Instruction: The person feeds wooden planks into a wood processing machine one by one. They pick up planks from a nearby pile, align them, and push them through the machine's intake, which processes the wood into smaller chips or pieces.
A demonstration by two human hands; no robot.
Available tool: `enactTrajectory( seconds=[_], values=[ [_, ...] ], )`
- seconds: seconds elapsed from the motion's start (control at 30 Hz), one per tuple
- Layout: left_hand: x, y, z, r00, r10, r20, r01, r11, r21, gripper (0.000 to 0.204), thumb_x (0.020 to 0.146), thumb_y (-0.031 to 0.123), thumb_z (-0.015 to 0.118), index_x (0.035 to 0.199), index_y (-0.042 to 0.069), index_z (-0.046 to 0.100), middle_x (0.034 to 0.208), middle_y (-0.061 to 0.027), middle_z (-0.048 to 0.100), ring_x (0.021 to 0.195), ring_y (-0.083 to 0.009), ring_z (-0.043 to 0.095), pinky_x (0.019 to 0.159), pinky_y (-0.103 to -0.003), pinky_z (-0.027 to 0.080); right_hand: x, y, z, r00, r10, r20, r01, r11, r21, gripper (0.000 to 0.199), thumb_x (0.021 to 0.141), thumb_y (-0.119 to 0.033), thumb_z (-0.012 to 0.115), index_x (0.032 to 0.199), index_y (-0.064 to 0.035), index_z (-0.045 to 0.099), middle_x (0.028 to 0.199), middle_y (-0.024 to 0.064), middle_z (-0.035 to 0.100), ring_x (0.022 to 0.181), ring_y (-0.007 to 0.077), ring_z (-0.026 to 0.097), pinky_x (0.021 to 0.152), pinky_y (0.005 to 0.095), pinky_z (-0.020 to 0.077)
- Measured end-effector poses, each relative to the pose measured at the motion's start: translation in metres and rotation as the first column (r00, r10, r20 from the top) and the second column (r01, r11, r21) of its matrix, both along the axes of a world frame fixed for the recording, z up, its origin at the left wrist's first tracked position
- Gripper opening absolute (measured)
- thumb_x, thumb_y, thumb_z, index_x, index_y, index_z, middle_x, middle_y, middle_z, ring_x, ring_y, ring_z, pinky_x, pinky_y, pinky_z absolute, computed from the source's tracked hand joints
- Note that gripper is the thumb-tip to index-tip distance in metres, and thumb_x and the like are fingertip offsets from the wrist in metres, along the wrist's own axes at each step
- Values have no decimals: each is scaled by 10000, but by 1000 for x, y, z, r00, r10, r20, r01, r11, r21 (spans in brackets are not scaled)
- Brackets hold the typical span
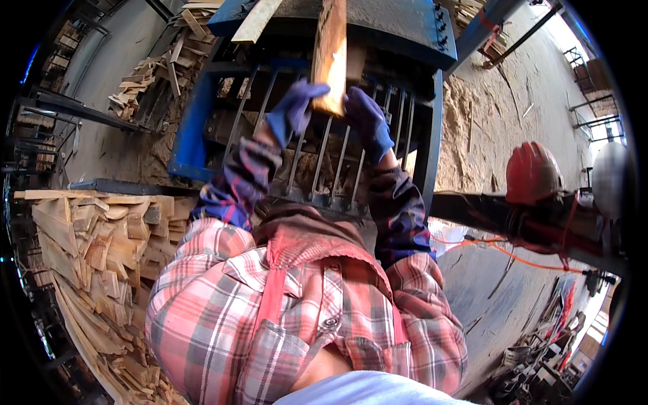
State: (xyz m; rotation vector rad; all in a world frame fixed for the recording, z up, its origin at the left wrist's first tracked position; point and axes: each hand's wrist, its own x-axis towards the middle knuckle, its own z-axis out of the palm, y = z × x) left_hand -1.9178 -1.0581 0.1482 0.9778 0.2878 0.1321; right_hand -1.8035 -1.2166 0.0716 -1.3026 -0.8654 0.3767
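Feeding wooden plank (pixel 330 50) into blue machine (pixel 405 27): left hand (pixel 291 111), right hand (pixel 368 120) pinching its near end; best kept straight, fingers clear of metal bars (pixel 324 158).

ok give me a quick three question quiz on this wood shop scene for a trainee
1. True or false: both hands, left hand and right hand, grip the wooden board.
2. Multiple choice: the stack of wood offcuts lies A) on the person's left, B) on the person's right, C) on top of the blue machine.
3. Fill in: the hands wear gloves of the colour ____.

Key: 1 true; 2 A; 3 blue-purple.
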Motion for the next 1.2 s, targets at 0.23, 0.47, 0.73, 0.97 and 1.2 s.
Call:
enactTrajectory(
  seconds=[0.23,0.47,0.73,0.97,1.2],
  values=[
    [-103,-123,-69,928,328,-177,-247,897,365,406,942,239,600,1264,-4,558,1156,-104,634,1061,-161,596,911,-304,477,-82,-22,-24,735,-101,-670,143,990,7,321,926,-342,633,1073,-58,613,928,-7,600,838,111,529,765,264,433],
    [-126,-134,-71,869,490,-72,-343,700,627,499,944,282,603,1324,-27,508,1178,-182,644,1063,-231,614,916,-332,476,-107,-49,1,757,95,-646,-158,987,-41,479,833,-306,750,1127,24,565,1003,103,644,895,193,643,770,315,535],
    [-91,-84,-105,855,496,-153,-260,664,701,494,918,341,632,1248,-21,570,1158,-189,648,1013,-245,627,862,-346,498,-148,-76,10,835,123,536,239,796,-556,925,652,-471,806,1396,-70,430,1455,283,357,1345,433,373,1076,447,377],
    [-30,-52,-139,863,506,-4,18,-23,1000,288,808,326,660,857,45,615,836,-208,622,832,-415,617,736,-474,514,-102,-51,-30,648,96,756,466,735,-493,804,638,-467,764,1322,-130,507,1392,203,458,1255,337,459,1065,443,331],
    [66,86,-36,779,489,392,-137,-477,868,626,774,483,692,1249,93,577,1315,-215,543,1173,-383,549,963,-462,458,-28,-20,-47,632,186,752,531,603,-596,852,682,-524,726,1400,-154,453,1481,178,388,1336,321,394,1139,457,218]
  ],
)
